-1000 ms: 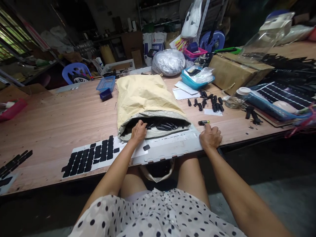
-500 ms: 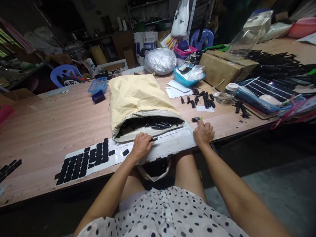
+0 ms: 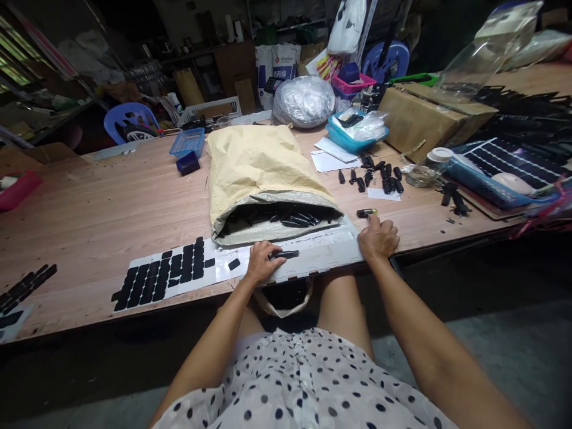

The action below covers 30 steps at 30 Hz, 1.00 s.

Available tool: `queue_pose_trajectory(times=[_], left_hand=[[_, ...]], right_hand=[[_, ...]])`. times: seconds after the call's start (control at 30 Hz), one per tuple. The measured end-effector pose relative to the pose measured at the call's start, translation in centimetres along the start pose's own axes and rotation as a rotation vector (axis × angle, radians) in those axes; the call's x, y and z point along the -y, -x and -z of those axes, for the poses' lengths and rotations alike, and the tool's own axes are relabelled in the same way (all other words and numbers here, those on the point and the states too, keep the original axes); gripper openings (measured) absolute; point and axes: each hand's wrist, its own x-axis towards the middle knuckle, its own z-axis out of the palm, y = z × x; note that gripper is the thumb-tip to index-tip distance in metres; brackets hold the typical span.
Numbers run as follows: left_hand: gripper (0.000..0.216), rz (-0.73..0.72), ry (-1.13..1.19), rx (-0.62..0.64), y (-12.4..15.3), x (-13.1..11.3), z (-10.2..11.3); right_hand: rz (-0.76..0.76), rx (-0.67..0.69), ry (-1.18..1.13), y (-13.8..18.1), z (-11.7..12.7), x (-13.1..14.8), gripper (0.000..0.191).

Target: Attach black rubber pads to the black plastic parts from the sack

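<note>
My left hand [image 3: 263,260] is closed around a slender black plastic piece [image 3: 286,254], pinched between thumb and fingers above a white board [image 3: 322,257]. My right hand [image 3: 379,237] has its fingers curled at the table's front edge, beside the board's right end. What it grips, if anything, is hidden; a dark part [image 3: 395,267] shows just below the wrist. Beyond its fingertips lies a small black cylinder with a yellow-green end [image 3: 367,213]. A cream woven sack [image 3: 259,161] lies with its mouth towards me, and several similar black pieces [image 3: 300,220] show inside.
Black rounded-square pads [image 3: 156,274] lie on a white sheet at left. Several short black parts [image 3: 386,177] are scattered at right, near a cardboard box [image 3: 424,116]. Behind stand a blue basket [image 3: 187,142], a teal tray [image 3: 353,140] and a clear plastic bag bundle [image 3: 304,101].
The black piece in my left hand now sticks out further to the right, and the thumb lies along it. My right hand stays curled at the table edge. The view has shifted slightly.
</note>
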Motion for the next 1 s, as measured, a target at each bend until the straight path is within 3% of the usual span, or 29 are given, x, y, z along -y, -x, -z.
queue_pose_trajectory(times=[0.27,0.37,0.53,0.7,0.9,1.0], left_hand=[[0.017,0.011,0.04,-0.007,-0.2,-0.4,-0.5],[0.015,0.023,0.06,-0.012,-0.2,-0.5,-0.5],[0.011,0.035,0.094,-0.017,-0.1,-0.9,-0.4],[0.007,0.021,0.113,-0.022,-0.2,-1.1,-0.5],[0.004,0.021,0.114,-0.036,-0.2,-1.3,-0.8],[0.005,0.027,0.11,-0.031,-0.2,-1.4,-0.8]], right_hand=[[-0.125,0.058,-0.259,-0.7,1.7,-0.4,0.044],[0.062,0.053,-0.496,2.4,2.7,1.3,0.045],[0.394,0.324,-0.825,10.5,4.2,5.9,0.036],[0.58,0.317,-0.824,14.8,4.8,7.5,0.039],[0.637,0.334,-0.641,15.1,4.0,6.9,0.04],[0.617,0.278,-0.637,14.8,3.9,6.5,0.042]])
